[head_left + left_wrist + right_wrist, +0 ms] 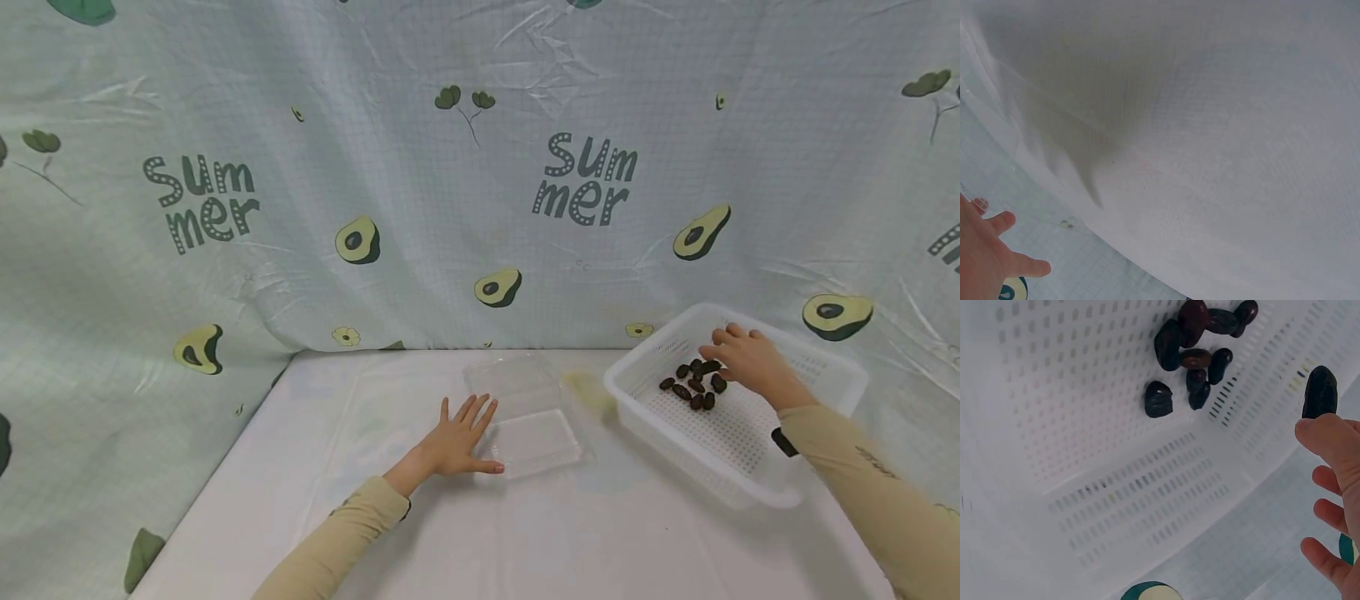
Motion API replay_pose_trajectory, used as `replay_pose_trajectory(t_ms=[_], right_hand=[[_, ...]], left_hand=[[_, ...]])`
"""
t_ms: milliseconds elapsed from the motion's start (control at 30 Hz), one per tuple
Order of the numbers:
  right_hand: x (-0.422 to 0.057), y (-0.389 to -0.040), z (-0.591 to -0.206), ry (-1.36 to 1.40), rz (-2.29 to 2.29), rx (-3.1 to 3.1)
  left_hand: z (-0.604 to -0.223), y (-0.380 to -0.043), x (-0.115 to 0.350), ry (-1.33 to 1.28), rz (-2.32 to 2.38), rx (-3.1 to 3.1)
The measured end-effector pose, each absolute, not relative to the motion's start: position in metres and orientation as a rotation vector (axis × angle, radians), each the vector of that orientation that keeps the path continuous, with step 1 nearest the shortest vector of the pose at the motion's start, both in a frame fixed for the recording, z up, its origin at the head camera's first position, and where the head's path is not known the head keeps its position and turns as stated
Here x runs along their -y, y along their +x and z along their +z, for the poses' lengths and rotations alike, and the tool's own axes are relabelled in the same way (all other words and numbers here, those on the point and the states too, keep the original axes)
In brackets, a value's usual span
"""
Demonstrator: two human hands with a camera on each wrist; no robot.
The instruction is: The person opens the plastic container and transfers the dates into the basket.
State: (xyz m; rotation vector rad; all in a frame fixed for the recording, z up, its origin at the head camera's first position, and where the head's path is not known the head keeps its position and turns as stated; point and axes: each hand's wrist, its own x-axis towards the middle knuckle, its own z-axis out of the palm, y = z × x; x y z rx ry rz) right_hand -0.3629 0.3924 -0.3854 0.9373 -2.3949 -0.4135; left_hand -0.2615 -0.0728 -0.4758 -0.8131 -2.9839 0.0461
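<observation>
My right hand (756, 365) is over the white perforated basket (727, 446), pinching a dark, oval date (1320, 392) between thumb and fingers; the other fingers are spread. Several more dates (696, 386) lie loosely grouped on the basket floor, toward its left side. To the left, my left hand (452, 443) is spread with straight fingers at the left edge of a clear plastic box (536, 442). The box lies with its lid (517, 379) folded back behind it. In the left wrist view, only part of the left hand (985, 259) shows in the lower left corner.
A pale cloth covers the table (600, 533). Behind it hangs a printed curtain (420, 167) with avocados and lettering, meeting the table's back edge. A yellowish patch (592, 393) shows between the plastic box and the basket.
</observation>
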Motion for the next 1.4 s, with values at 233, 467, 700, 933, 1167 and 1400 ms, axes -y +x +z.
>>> replay_pose_trajectory(t_ms=[233,467,700,933,1167,1400], right_hand=[[-0.392,-0.374,-0.396,0.733,-0.453,2.586],[-0.407,-0.378,-0.405,0.653,-0.406,2.685],[-0.416,-0.376,-0.414,0.663,-0.429,2.665],[-0.416,-0.377,-0.416,0.678,-0.442,2.637],[-0.418,-0.376,-0.408,0.694,-0.453,2.603],[-0.409,-0.372,-0.396,0.626,-0.312,2.700]], left_hand=[[-0.477,-0.262,0.073,-0.818,0.029,2.983],[-0.477,-0.262,0.073,-0.821,0.040,2.976],[-0.477,-0.263,0.073,-0.826,0.034,2.983],[-0.478,-0.264,0.072,-0.811,0.042,2.990],[-0.477,-0.264,0.072,-0.818,0.040,2.985],[-0.475,-0.263,0.072,-0.842,-0.011,2.973]])
